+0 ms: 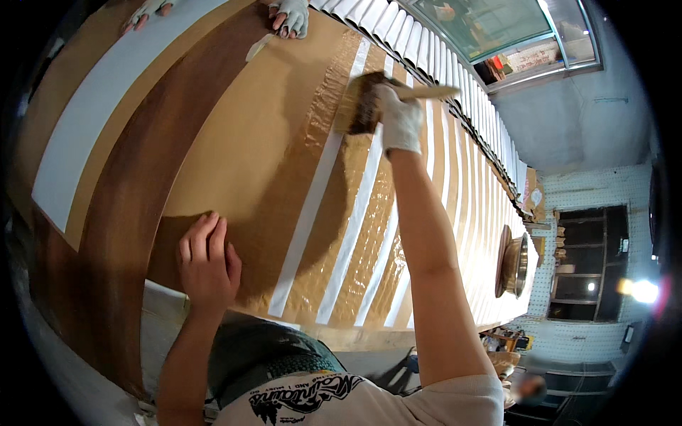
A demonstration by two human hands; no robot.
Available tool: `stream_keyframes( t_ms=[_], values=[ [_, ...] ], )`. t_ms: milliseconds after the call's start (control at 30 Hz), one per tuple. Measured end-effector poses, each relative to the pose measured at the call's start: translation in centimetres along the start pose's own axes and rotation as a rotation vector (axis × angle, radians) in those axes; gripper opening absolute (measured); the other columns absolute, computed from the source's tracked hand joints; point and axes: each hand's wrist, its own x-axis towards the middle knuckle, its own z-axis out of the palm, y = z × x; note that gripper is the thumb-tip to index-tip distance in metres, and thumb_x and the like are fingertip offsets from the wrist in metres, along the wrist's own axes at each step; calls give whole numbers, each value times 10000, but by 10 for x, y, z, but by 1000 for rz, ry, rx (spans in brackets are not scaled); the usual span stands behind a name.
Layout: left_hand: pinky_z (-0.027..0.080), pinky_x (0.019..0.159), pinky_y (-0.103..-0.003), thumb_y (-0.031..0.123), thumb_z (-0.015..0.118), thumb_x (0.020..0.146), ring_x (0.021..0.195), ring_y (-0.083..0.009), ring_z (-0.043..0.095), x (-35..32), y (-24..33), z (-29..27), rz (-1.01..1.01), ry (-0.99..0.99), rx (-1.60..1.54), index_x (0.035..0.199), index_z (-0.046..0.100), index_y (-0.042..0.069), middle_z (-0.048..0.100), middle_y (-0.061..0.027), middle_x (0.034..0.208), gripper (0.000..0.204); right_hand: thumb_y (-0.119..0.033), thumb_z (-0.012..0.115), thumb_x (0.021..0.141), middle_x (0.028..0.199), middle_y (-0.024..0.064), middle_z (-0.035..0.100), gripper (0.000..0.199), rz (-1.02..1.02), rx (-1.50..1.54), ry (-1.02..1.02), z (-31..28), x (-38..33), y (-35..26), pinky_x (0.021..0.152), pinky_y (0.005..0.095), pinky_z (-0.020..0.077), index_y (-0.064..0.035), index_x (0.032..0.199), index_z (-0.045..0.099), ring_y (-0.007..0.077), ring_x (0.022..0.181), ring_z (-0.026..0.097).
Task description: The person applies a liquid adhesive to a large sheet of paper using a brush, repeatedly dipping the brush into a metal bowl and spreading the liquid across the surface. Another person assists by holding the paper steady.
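Starting at the far left, a pale strip (99, 135) curves across the table, and beside it runs a dark brown band (138, 167). Up top, another person's two gloved hands (290, 18) rest at the far side, bare fingertips showing, near the brown sheet (227, 135) in front of me. Now the white stripes (312, 213), rank after rank, with glossy wet-looking brown between the nearer ones; my own right forearm stands in the way and hides part of them. Along the far edge, a row of white folds (398, 32), then the window (511, 32), and farther right a metal bowl (517, 266) on the striped surface, a lamp (643, 291) glaring beyond.

To the hands! My left hand (209, 259) lies palm down on the brown sheet, bare, fingers extended close together, thumb a little apart. My right hand (401, 121), in a white glove (slightly blurred here), reaches far out, arm nearly straight, clamped on the wide brush (367, 103).

That brush is over the upper stripes, bristles pointing left, handle out to the right, its long axis running roughly sideways. Whether the bristles touch down, I can't tell.
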Motion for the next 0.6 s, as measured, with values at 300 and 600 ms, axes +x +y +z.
stream_keyframes(
  t_ms=[300, 600],
  values=[
    [412, 1054, -460, 74, 607, 876, 1241, -327, 520, -26, -12, -4, -10, 92, -17, 1277, 593, 8, 557, -122, 1332, 407, -139, 665, 886, 899, 78, 679, 340, 165, -142, 361, -110, -72, 30, 680, 298, 533, 23, 1183, 632, 147, 782, 640],
    [438, 1031, -445, 81, 593, 912, 1218, -330, 521, -40, -13, -8, 39, 124, -61, 1254, 592, -3, 564, -128, 1293, 353, -192, 707, 899, 837, 63, 681, 359, -367, 2, 65, 17, -186, -13, 528, 260, 472, 34, 1169, 639, 110, 603, 597]
  ],
)
